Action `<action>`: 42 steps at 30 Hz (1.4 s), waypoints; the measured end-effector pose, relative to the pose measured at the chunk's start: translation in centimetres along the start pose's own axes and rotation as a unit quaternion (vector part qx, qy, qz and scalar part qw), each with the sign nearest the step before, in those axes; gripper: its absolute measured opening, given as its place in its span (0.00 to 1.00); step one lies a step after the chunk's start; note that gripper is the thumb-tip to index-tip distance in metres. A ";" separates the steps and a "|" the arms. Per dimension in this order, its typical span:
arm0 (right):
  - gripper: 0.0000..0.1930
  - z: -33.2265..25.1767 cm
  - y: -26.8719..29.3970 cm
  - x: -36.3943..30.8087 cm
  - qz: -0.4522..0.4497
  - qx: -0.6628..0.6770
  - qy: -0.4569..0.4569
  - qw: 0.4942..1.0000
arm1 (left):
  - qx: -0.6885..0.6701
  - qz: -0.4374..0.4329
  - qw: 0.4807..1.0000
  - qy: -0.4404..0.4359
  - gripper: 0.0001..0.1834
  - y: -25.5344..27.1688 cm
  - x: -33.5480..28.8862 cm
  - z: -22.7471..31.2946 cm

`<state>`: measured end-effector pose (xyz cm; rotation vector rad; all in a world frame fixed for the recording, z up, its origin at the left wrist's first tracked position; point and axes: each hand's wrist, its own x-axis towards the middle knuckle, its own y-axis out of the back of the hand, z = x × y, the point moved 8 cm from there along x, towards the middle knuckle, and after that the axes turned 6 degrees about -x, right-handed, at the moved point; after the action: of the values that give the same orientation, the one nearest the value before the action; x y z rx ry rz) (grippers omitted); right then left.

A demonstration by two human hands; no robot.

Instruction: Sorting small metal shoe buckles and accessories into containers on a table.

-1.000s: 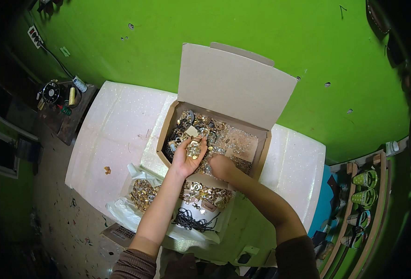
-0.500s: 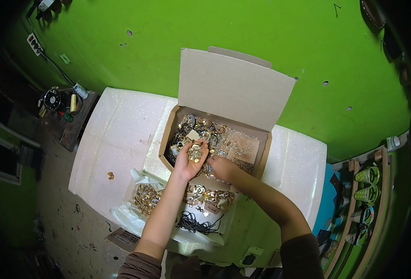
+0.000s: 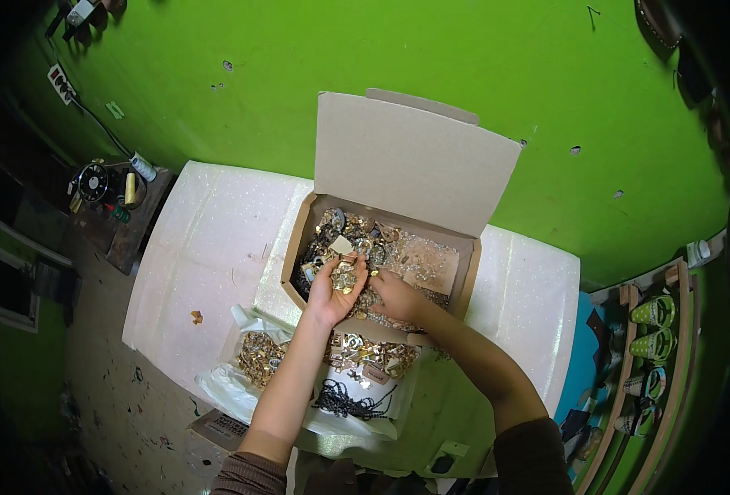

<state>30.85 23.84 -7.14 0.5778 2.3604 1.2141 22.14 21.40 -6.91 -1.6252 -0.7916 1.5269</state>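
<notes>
"2 bare hands meet over an open brown cardboard box (image 3: 291, 252) on a glittery white tabletop (image 3: 208, 247). What do they hold?"

"Left hand (image 3: 336, 293), palm up with fingers cupped, cradles a small pile of shiny gold- and silver-toned metal pieces (image 3: 345, 279) above the box's left half. Right hand (image 3: 395, 297), fingers drawn together, works just beside it, near a small gold-toned nugget-like piece (image 3: 374, 273); whether the fingers grip that piece, I cannot tell."

"How would such a pile handle?"

"Likely light and stiff, piece by piece, and slick on the polished faces, so apt to slide off a flat palm. Thin parts could bend. A deep cup of the palm suits the pile; a fingertip pinch at the edges suits 1 piece."

"And the containers?"

"Inside the box, under its raised plain tan lid (image 3: 418, 157), jumbled metal trim (image 3: 332, 221) crowds the left, a flat cream-coloured square (image 3: 342, 246) among it. Tiny glinting bits spread rightward around a flat brown cardboard sheet (image 3: 432, 278)."

"Nearer the person?"

"Crumpled white plastic bag (image 3: 216, 382), with small gold-toned pieces heaped (image 3: 259, 353) beside its folds. To the right lie larger gold-toned fittings (image 3: 369, 351) and a tangle of black beaded strands (image 3: 351, 399) on a smooth white surface (image 3: 342, 371)."
</notes>
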 end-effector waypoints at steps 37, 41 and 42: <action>0.10 -5.5 8.1 4.3 -0.010 0.304 -0.074 0.950 | 0.028 0.073 0.996 -0.034 0.13 1.3 -0.2 0.4; 0.13 -5.5 8.1 3.2 -0.053 0.560 -0.054 0.825 | 0.016 0.061 0.997 -0.044 0.15 1.0 -0.3 0.7; 0.13 -5.1 7.9 2.9 -0.054 0.559 -0.054 0.825 | 0.032 0.070 0.996 -0.045 0.14 1.0 -0.4 0.8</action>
<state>27.04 26.30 1.61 0.7776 2.7504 -0.3992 21.24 20.61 -7.54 -1.6024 -0.6808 1.7169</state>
